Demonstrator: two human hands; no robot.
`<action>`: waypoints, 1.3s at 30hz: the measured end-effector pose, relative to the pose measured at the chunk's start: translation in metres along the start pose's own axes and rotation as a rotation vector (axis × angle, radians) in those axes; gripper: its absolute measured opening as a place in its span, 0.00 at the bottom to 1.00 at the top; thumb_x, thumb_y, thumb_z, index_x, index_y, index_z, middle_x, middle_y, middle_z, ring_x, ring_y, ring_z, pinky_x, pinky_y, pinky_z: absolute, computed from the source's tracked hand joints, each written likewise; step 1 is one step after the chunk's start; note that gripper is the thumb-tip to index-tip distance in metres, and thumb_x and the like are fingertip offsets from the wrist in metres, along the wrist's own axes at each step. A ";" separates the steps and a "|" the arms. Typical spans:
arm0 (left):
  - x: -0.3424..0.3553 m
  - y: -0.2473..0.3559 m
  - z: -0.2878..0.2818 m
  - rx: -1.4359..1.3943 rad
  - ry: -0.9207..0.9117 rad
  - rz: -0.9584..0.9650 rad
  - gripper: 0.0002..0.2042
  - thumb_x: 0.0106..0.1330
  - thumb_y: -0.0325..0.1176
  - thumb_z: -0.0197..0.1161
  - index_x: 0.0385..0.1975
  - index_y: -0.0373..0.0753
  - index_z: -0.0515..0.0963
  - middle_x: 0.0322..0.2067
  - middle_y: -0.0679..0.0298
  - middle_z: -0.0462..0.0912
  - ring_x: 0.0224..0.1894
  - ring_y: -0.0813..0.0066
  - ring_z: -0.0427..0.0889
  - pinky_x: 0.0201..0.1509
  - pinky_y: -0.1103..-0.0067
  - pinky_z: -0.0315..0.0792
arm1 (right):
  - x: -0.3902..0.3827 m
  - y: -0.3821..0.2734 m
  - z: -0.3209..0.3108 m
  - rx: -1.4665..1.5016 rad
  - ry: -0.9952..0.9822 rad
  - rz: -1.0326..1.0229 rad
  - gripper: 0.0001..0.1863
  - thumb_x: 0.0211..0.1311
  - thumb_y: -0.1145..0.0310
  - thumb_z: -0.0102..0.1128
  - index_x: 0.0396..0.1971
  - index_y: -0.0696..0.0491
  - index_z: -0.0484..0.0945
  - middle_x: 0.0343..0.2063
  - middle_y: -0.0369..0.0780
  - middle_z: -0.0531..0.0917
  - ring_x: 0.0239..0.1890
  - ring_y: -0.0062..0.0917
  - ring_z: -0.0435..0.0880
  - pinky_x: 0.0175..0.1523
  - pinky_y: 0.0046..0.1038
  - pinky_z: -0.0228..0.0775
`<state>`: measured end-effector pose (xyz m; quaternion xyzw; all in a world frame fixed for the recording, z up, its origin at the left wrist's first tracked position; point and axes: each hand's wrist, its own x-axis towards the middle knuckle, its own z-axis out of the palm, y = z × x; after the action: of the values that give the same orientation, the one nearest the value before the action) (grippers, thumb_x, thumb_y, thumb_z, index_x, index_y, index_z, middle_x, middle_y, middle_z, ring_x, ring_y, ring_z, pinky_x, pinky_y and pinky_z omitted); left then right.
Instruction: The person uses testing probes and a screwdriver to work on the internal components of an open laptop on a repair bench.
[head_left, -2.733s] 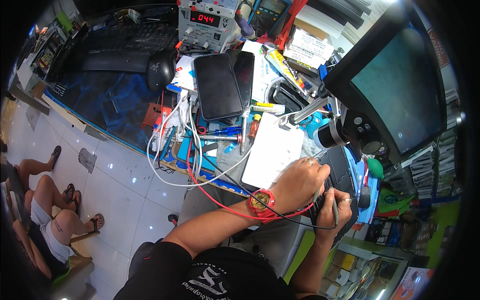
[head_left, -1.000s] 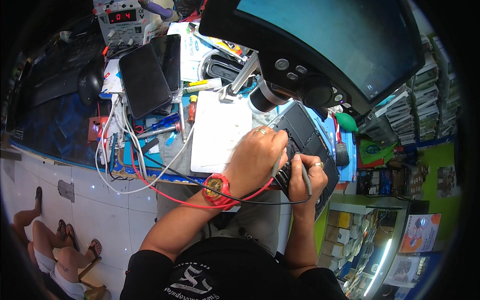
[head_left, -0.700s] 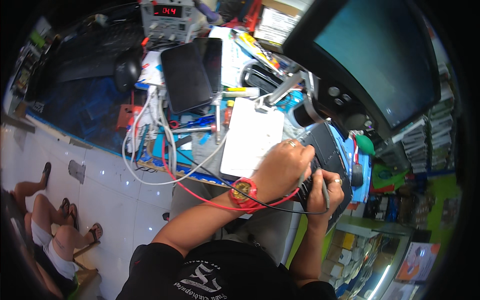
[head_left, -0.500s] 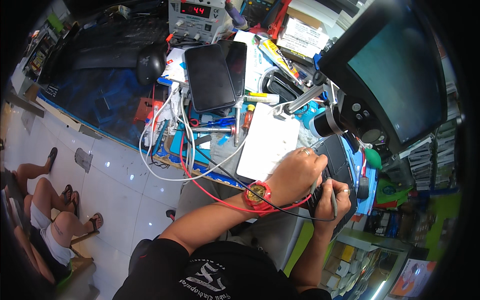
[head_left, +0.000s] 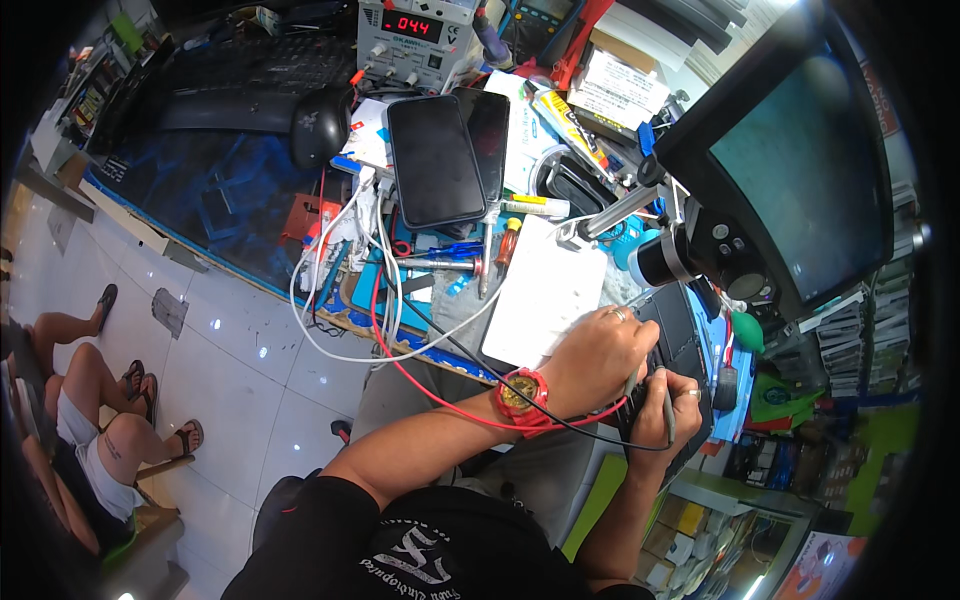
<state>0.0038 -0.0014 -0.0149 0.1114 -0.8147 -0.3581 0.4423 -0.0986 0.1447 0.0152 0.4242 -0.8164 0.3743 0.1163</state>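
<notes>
Our left hand pinches the red-wired probe, our right hand the black-wired probe, both over the dark laptop. The probes should handle light and stiff, best held by their barrels; the laptop's innards, probably fragile. We can't make out the tips.

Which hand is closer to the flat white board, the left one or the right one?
Left. The left hand is beside the lower right edge of the white board; the right hand is farther to the right, at the black device.
</notes>
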 end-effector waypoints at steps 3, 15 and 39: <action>-0.001 0.000 0.000 0.001 0.002 -0.003 0.08 0.65 0.26 0.68 0.37 0.32 0.75 0.32 0.46 0.83 0.41 0.46 0.86 0.51 0.59 0.80 | 0.000 0.000 0.000 0.003 -0.002 -0.002 0.06 0.74 0.75 0.68 0.35 0.62 0.85 0.28 0.48 0.88 0.27 0.36 0.88 0.36 0.37 0.78; 0.000 0.003 0.002 -0.040 0.050 0.031 0.09 0.66 0.27 0.70 0.38 0.33 0.76 0.34 0.50 0.85 0.42 0.46 0.86 0.53 0.59 0.80 | 0.001 -0.016 -0.007 -0.060 0.050 -0.198 0.06 0.75 0.75 0.69 0.43 0.63 0.85 0.34 0.50 0.88 0.32 0.40 0.89 0.39 0.38 0.80; -0.271 0.107 -0.187 -0.933 0.147 -1.135 0.12 0.85 0.42 0.62 0.48 0.39 0.81 0.47 0.58 0.91 0.52 0.68 0.91 0.59 0.71 0.82 | -0.182 -0.130 0.000 0.511 -0.932 -0.370 0.17 0.74 0.60 0.71 0.53 0.56 0.85 0.41 0.49 0.89 0.43 0.52 0.90 0.45 0.48 0.81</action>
<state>0.3258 0.1195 -0.0497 0.3398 -0.3631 -0.8326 0.2439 0.1141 0.2085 -0.0107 0.6954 -0.5770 0.3066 -0.2993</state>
